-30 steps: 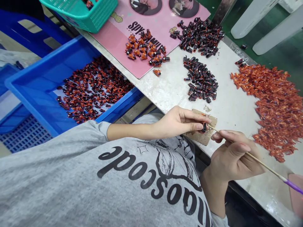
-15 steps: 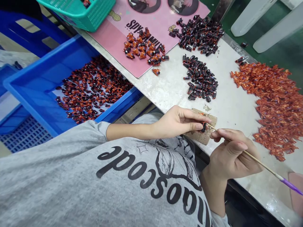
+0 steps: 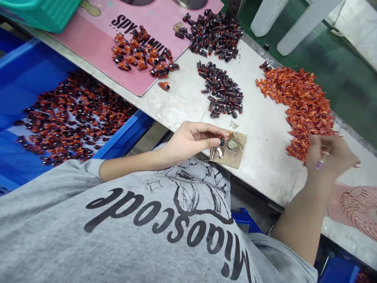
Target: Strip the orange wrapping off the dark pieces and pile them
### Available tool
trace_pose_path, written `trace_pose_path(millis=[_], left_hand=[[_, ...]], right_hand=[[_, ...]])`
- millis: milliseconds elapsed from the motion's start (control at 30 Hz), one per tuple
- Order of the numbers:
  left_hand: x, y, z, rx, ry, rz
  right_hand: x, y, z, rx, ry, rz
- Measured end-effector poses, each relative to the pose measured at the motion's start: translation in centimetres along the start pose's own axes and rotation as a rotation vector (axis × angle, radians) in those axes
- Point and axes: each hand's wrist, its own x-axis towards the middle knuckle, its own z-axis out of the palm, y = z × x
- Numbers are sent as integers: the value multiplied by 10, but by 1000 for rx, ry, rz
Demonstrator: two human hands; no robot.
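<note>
My left hand pinches a small black-and-orange piece between thumb and forefinger, just above a brown cardboard scrap with a round dab on it at the table's front edge. My right hand is blurred by motion at the near edge of a big heap of orange pieces; a purple-tipped stick shows in it, and its fingers look curled.
Two piles of black pieces lie on the white table. Finished orange-black pieces sit on a pink sheet. A blue crate at left holds many more. A green basket and a pink fan are nearby.
My right hand has swung away from the cardboard to the orange heap, taking the stick along. The left hand keeps its piece. The view has shifted right and down.
</note>
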Motion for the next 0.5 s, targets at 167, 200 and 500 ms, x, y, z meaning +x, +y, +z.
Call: trace_pose_path(millis=[167, 200, 500], left_hand=[[-3, 7, 5, 35, -13, -9], [-4, 9, 5, 48, -15, -13], [1, 7, 9, 57, -48, 5]], right_hand=[[23, -6, 30, -23, -252, -18], [24, -6, 34, -17, -261, -28], [25, 11, 43, 115, -206, -142]])
